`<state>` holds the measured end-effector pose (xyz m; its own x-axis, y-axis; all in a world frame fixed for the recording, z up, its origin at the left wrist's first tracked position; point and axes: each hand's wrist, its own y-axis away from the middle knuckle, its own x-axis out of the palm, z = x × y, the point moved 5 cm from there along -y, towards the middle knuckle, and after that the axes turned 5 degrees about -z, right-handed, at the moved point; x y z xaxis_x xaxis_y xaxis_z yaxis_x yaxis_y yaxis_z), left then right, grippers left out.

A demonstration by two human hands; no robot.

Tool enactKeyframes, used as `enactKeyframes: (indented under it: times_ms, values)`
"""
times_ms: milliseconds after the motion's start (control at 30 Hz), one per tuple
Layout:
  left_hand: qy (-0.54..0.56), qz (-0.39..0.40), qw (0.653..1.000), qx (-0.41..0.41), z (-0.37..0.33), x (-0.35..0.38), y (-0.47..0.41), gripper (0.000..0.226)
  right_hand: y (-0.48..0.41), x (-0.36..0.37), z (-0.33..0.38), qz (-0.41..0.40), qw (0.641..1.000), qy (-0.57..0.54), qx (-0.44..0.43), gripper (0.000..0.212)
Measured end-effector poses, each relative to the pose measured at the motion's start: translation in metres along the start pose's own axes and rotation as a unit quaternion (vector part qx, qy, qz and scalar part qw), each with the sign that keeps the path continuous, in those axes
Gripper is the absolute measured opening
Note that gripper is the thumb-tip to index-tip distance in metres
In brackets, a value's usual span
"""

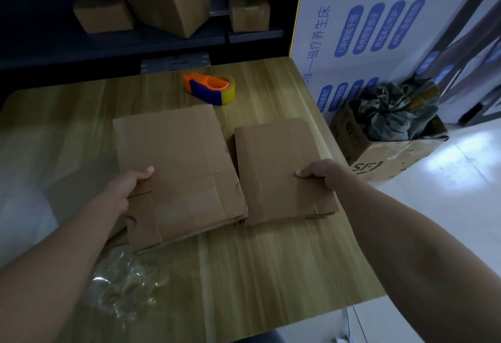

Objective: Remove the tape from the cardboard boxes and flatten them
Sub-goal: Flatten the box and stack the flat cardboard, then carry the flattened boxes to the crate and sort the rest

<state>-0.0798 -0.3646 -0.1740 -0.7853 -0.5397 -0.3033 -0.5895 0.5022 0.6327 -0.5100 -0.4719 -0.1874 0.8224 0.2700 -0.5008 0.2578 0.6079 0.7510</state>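
The left hand (127,186) pinches the larger flattened box (176,153), and the right hand (322,174) pinches the smaller flattened box (276,158). Held by one edge, either could sag open or slip.

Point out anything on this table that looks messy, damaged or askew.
A wad of crumpled clear tape lies loose at the near left corner of the table. The larger flattened box has a dented, ragged right edge, beside the smaller flattened box.
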Motion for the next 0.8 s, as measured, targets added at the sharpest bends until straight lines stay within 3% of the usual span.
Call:
enactKeyframes:
  times_ms: [200,500,667,800]
  values:
    - [0.003,0.017,1.0,-0.005,-0.002,-0.006,0.004,0.064,0.014,-0.007,0.005,0.007,1.0,-0.013,-0.001,0.06]
    - [0.01,0.012,1.0,0.017,0.007,-0.009,0.012,0.044,0.022,-0.004,-0.003,0.011,0.999,-0.049,-0.012,0.036]
    - [0.012,0.016,1.0,0.003,0.016,-0.026,-0.003,0.071,0.017,0.0,-0.003,0.009,0.997,-0.079,-0.022,0.048]
    - [0.012,0.021,1.0,-0.001,0.015,-0.026,0.0,0.066,0.024,-0.003,0.0,-0.012,0.996,-0.077,-0.049,0.041]
